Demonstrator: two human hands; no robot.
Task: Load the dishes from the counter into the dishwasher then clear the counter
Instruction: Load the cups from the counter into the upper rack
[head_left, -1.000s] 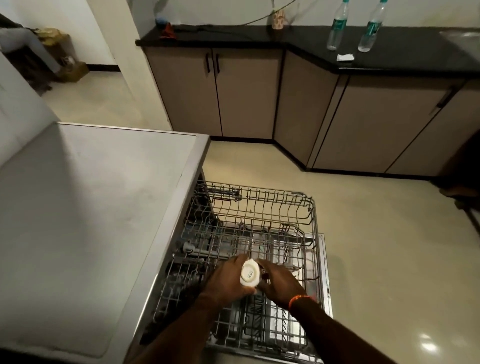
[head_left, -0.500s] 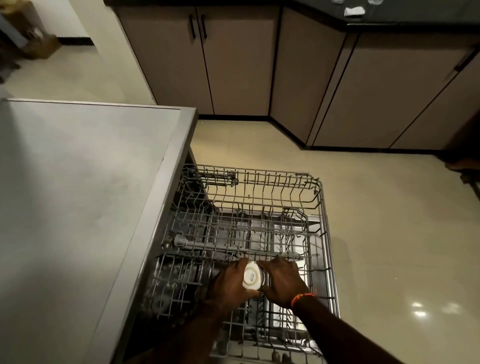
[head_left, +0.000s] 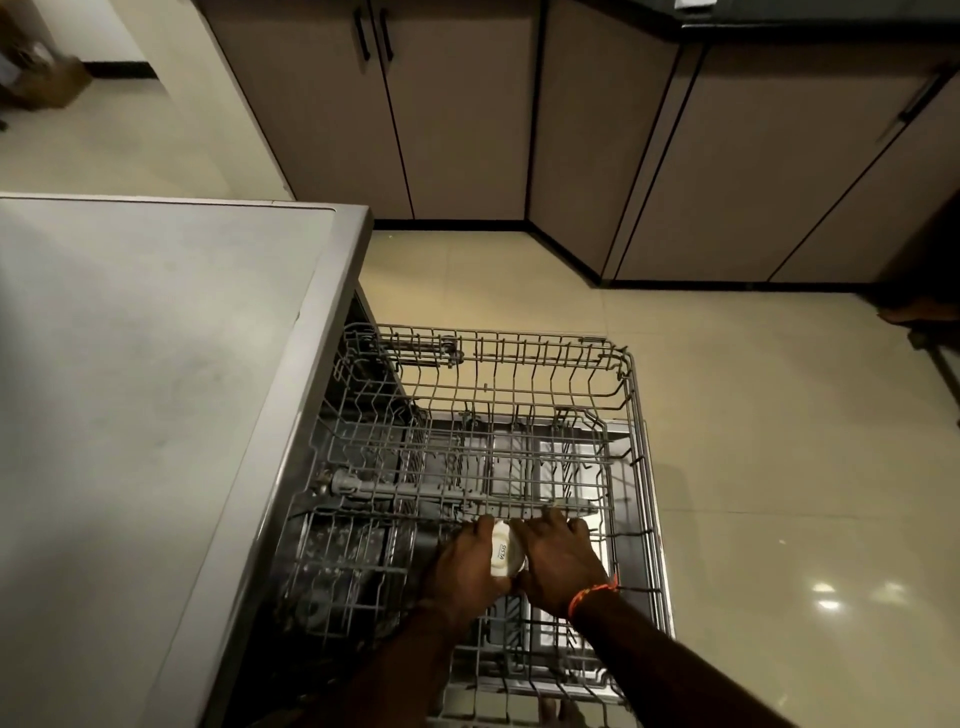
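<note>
A single head-worn, wide-angle view looks steeply down and forward from above the person's two forearms. The left hand (head_left: 467, 566) and right hand (head_left: 558, 564) sit low and centre, close to the lens, over a pulled-out dishwasher rack (head_left: 631, 395). Beyond the hands lie floor (head_left: 753, 441) and cabinets (head_left: 467, 104); left of them, a grey countertop (head_left: 130, 389).

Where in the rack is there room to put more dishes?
The upper rack looks bare along its far wire wall and through its middle rows. It is crowded at the near edge, where the left hand and right hand hold a white cup.
</note>
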